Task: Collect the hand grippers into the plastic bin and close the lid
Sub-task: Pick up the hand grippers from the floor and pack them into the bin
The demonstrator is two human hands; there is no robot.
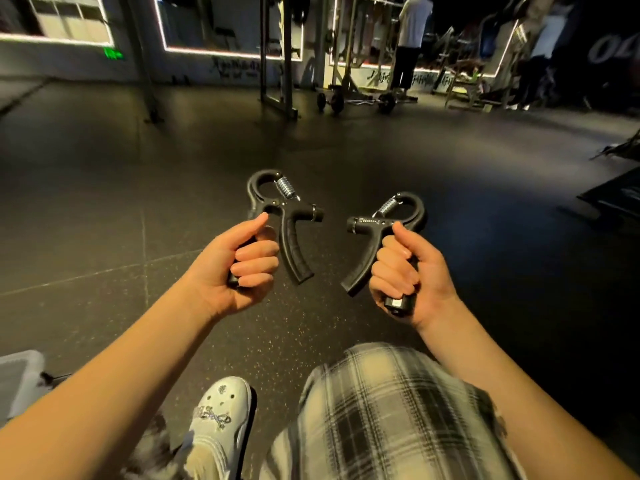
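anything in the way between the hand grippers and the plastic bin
Nothing visible does. The left hand and right hand hold the hand grippers off the floor. Only a corner of the plastic bin shows, lower left; its opening is out of view.

Two hand grippers (292, 247) (370, 224); two hands (239, 268) (408, 271); one plastic bin (17, 375); one shoe (221, 403)

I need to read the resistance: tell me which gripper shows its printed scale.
The right gripper, in the right hand: white marks show on its crossbar. The left gripper shows none.
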